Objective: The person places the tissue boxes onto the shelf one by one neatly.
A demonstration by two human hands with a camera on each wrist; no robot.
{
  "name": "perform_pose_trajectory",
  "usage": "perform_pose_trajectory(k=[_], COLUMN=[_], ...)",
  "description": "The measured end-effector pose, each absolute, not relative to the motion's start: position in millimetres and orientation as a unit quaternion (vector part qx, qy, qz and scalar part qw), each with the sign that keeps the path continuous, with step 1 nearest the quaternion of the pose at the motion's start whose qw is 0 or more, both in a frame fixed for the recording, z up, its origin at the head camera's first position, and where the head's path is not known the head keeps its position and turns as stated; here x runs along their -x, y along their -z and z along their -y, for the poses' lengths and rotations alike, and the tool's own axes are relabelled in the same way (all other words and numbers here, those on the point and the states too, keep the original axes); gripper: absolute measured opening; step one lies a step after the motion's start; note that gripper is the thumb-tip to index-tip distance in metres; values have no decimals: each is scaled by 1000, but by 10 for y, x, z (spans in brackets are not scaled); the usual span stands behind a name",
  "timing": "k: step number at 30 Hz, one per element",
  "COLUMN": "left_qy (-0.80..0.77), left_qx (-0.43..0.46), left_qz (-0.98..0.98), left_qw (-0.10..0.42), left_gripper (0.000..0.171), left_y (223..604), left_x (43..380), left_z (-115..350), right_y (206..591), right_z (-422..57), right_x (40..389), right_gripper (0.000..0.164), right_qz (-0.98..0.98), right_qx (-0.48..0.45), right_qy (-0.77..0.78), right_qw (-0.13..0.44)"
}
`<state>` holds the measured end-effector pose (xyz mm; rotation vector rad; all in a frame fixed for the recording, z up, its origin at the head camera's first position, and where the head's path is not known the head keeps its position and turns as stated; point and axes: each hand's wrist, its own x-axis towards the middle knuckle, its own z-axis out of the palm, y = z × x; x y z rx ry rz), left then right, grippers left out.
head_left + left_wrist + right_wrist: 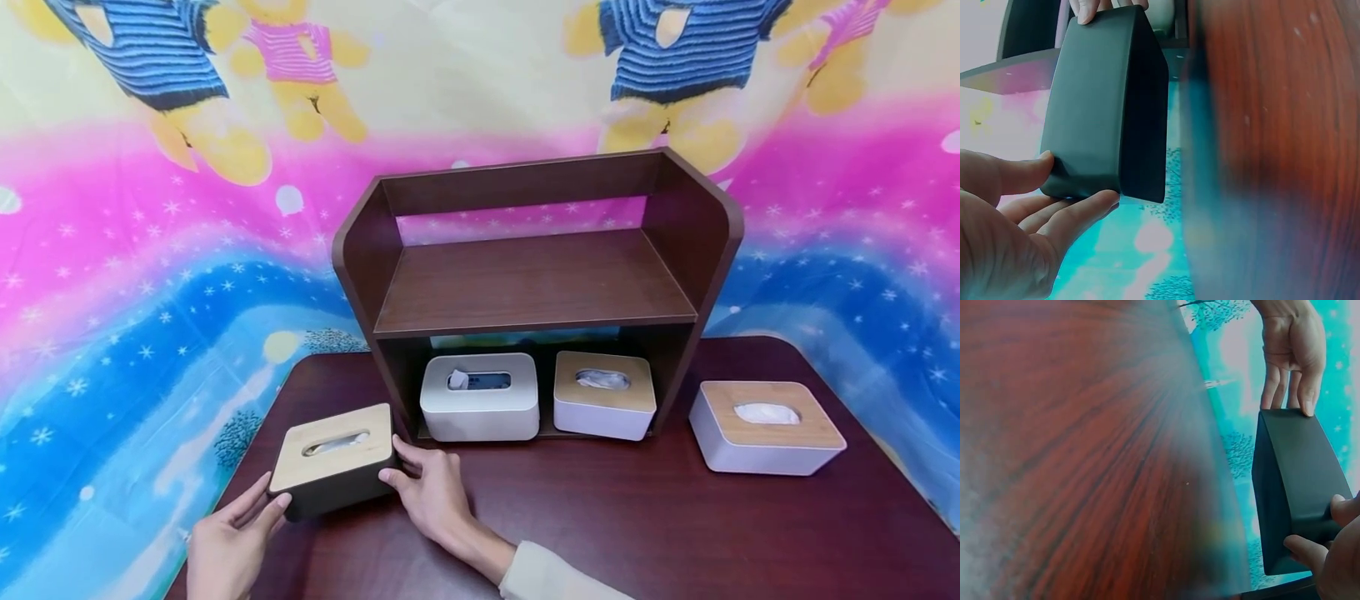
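A black tissue box with a pale wooden lid is held between both hands at the left side of the table. My left hand grips its left end, thumb on the front face and fingers around the end. At the opposite end my right hand pinches the box, its thumb at the front corner. Both wrist views show the dark box lifted off the tabletop, with its underside facing the table. A bit of tissue shows in the lid's slot.
Right of the hands stands a dark brown two-tier shelf. On its lower level are a light grey tissue box and a white tissue box with a wooden lid. Another white, wood-lidded tissue box sits on the table at right.
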<state>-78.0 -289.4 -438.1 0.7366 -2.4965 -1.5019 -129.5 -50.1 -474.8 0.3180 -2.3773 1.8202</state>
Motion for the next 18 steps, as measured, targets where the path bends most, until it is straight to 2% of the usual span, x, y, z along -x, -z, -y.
perform_pose_trajectory(k=[12,18], left_qy=[539,592], left_qx=[-252,-254], left_qz=[799,758], left_qw=[81,105], left_gripper=[58,62], left_y=[4223,4185], left_x=[618,556], left_z=[2849,2830], right_y=[4541,4486], right_z=[361,286], right_x=[1078,969], right_gripper=[49,48], right_qz=[753,740], right_qx=[-117,-129], right_qy=[-645,-658], right_qw=[50,59])
